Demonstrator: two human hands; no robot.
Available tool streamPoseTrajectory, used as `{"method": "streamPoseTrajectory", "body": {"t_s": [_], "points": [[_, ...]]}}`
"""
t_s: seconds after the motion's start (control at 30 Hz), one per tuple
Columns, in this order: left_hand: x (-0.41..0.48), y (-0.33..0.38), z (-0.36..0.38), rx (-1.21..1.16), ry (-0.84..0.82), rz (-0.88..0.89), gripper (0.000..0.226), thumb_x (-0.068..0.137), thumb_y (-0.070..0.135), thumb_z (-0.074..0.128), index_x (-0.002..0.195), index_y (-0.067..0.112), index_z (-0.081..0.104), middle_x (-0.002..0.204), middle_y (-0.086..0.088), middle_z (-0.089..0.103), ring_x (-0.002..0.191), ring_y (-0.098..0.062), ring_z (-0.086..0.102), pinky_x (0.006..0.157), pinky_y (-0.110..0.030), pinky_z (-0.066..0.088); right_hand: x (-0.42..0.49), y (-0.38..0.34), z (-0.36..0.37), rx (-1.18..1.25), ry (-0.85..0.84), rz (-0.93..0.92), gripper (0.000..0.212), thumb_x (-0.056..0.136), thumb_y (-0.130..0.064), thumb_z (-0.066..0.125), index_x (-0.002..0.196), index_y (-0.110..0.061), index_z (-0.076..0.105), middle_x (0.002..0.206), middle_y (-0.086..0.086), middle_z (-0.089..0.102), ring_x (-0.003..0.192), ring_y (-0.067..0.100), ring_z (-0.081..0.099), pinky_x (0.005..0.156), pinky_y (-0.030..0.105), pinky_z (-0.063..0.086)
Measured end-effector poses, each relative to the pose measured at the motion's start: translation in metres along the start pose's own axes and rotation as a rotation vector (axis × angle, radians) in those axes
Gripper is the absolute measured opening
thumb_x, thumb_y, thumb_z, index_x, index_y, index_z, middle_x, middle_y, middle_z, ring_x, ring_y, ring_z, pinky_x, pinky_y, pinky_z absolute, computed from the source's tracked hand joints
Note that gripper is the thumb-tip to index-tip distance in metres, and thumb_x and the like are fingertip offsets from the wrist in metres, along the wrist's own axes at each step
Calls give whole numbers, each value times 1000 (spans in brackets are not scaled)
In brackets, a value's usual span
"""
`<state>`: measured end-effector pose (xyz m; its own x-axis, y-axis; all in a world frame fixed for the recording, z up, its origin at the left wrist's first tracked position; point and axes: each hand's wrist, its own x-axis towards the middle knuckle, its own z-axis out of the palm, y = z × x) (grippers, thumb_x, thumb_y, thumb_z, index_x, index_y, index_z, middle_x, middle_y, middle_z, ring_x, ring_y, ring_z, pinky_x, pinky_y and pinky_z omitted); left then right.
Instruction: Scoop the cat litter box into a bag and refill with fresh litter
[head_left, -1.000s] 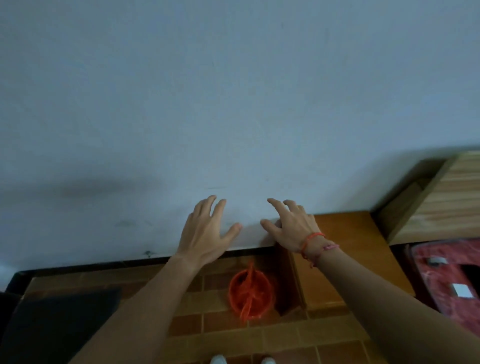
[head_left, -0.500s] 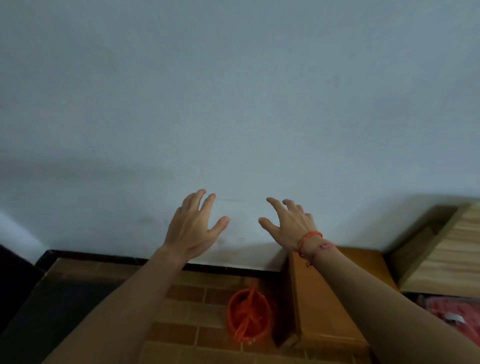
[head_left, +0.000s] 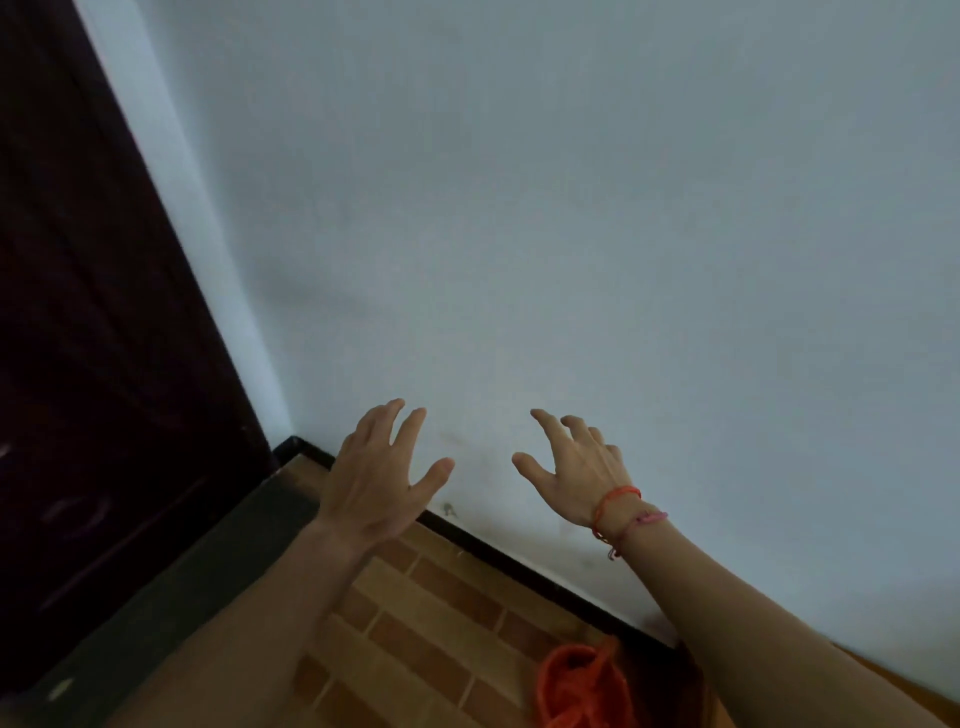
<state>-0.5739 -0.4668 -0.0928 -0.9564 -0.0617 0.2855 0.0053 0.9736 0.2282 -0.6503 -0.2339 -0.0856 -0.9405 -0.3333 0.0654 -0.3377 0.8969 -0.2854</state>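
Both of my hands are stretched out in front of a pale blue-grey wall, and neither holds anything. My left hand (head_left: 382, 475) has its fingers spread and nearly straight. My right hand (head_left: 576, 465), with red and pink strings at the wrist, has its fingers loosely bent. An orange plastic object (head_left: 582, 686), round like a small bucket, sits on the brick-pattern floor at the bottom edge, below my right forearm. No litter box, scoop or bag is in view.
A dark door (head_left: 93, 338) fills the left side, with a black threshold strip (head_left: 171, 587) at its foot. A black skirting (head_left: 524, 566) runs along the base of the wall (head_left: 571, 208). Brown brick-pattern tiles (head_left: 431, 623) cover the floor.
The view has swung left and tilted: the dark door has come in on the left, and the wooden furniture on the right has gone out of frame. Both hands stay raised and spread.
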Motion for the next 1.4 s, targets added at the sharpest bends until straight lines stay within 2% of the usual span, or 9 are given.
{"method": "streamPoseTrajectory", "body": {"t_s": [0.17,0.33,0.43,0.53,0.63,0.87,1.0,1.4], "points": [[-70,-68,-53,38,76,-166,75,87,65,36,141,14,48,149,-12,41,138,-29,38,108,-45,40,-8,-103,24,10,-8,-223,64,92,-62,38,148,-33,25,149,10,34,133,29,35,104,45,39],[-150,-122,-102,132,133,-354,78,88,67,32,143,14,46,149,-13,41,139,-31,36,108,-46,38,-29,-206,42,54,-49,-421,68,90,-68,28,149,-35,22,153,10,31,138,30,31,110,49,35],[-195,-147,-129,210,166,-473,81,87,69,29,144,15,45,150,-13,41,139,-30,36,109,-46,38,-42,-260,53,84,-78,-542,67,91,-66,29,149,-33,24,152,9,33,137,29,34,109,49,34],[-240,-163,-153,267,214,-583,77,89,68,32,142,15,48,147,-12,44,135,-30,40,106,-45,42,-54,-309,63,110,-117,-661,74,84,-70,22,149,-34,23,152,11,33,136,31,35,109,50,34],[-282,-169,-173,322,256,-695,74,90,66,37,141,15,50,145,-12,47,132,-30,44,102,-44,44,-68,-352,71,114,-165,-813,71,91,-66,36,151,-33,20,155,11,26,139,31,30,111,50,28],[-365,-148,-204,441,325,-1040,77,89,69,30,144,18,47,148,-9,45,135,-29,42,106,-46,42,-108,-435,88,172,-261,-1181,70,92,-64,39,152,-34,19,155,9,26,138,30,29,108,47,29],[-401,-115,-210,518,358,-1225,76,90,68,33,141,15,50,143,-13,49,130,-33,46,101,-47,44,-132,-463,90,184,-312,-1366,69,92,-64,38,151,-35,19,152,8,28,133,31,33,105,46,31],[-503,5,-219,676,423,-1653,74,91,69,30,141,18,44,142,-12,49,131,-30,45,105,-43,42,-261,-494,81,256,-495,-1787,68,91,-63,41,150,-36,22,149,6,34,131,29,37,102,45,34]]}}
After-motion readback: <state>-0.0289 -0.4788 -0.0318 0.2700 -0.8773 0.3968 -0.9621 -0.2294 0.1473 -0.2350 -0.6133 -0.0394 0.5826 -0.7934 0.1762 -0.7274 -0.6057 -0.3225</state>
